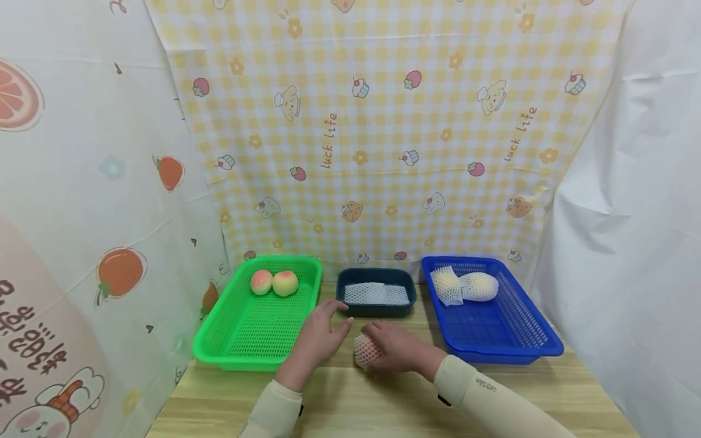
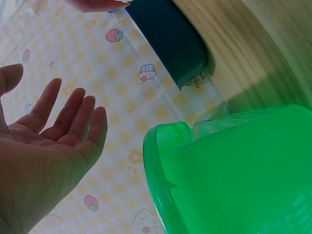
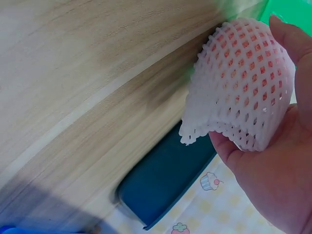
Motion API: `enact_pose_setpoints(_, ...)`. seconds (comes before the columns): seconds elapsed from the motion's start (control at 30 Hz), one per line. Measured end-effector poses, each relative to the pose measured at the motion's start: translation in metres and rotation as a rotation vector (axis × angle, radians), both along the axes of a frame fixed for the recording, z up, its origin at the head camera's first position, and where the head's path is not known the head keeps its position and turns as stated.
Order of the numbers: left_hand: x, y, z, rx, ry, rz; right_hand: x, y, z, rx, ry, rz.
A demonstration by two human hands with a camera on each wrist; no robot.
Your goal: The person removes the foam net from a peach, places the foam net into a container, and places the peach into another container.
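Observation:
My right hand [image 1: 395, 347] grips a peach in a white foam net [image 1: 367, 351] low over the table, in front of the dark teal tray. Close up in the right wrist view, the netted peach [image 3: 241, 83] shows pink through the mesh, and the net's loose edge hangs past the fruit. My left hand [image 1: 322, 333] holds nothing; its fingers are spread and slightly bent beside the green basket's right side. In the left wrist view that left hand [image 2: 53, 126] has its palm up with relaxed fingers.
A green basket [image 1: 263, 362] on the left holds two bare peaches [image 1: 274, 283]. The teal tray [image 1: 376, 310] at the back middle contains flat white foam nets [image 1: 375, 293]. On the right, a blue basket [image 1: 498, 353] holds two netted fruits [image 1: 465, 286]. Patterned cloth [image 1: 361, 121] hangs behind.

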State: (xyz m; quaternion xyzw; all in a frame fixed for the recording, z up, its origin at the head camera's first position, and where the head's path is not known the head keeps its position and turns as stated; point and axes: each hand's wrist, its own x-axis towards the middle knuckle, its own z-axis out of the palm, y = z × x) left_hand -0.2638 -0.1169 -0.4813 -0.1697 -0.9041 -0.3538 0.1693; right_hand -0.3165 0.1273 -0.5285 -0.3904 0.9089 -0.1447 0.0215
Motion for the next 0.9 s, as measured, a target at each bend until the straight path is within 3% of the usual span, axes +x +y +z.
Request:
enact_pose_setpoints(0.27, -0.003, -0.002, -0.003, 0.010, -0.003, -0.004, 0.008, 0.009, 0.010, -0.119, -0.089, -0.086)
enact_pose_setpoints(0.5, -0.001, -0.003, -0.003, 0.061, -0.032, -0.026, 0.017, 0.030, 0.009, -0.424, -0.220, -0.190)
enact_pose_setpoints(0.6, 0.000, -0.003, -0.004, 0.074, -0.041, -0.030, 0.019, 0.037, 0.007, -0.507, -0.290, -0.257)
enact_pose_setpoints(0.73, 0.001, -0.003, -0.004, 0.081, -0.044, -0.033, 0.021, 0.045, 0.006, -0.556, -0.343, -0.309)
enact_pose_setpoints(0.9, 0.002, -0.002, -0.005, 0.095, -0.045, -0.045, 0.018, 0.047, -0.005, -0.569, -0.381, -0.309)
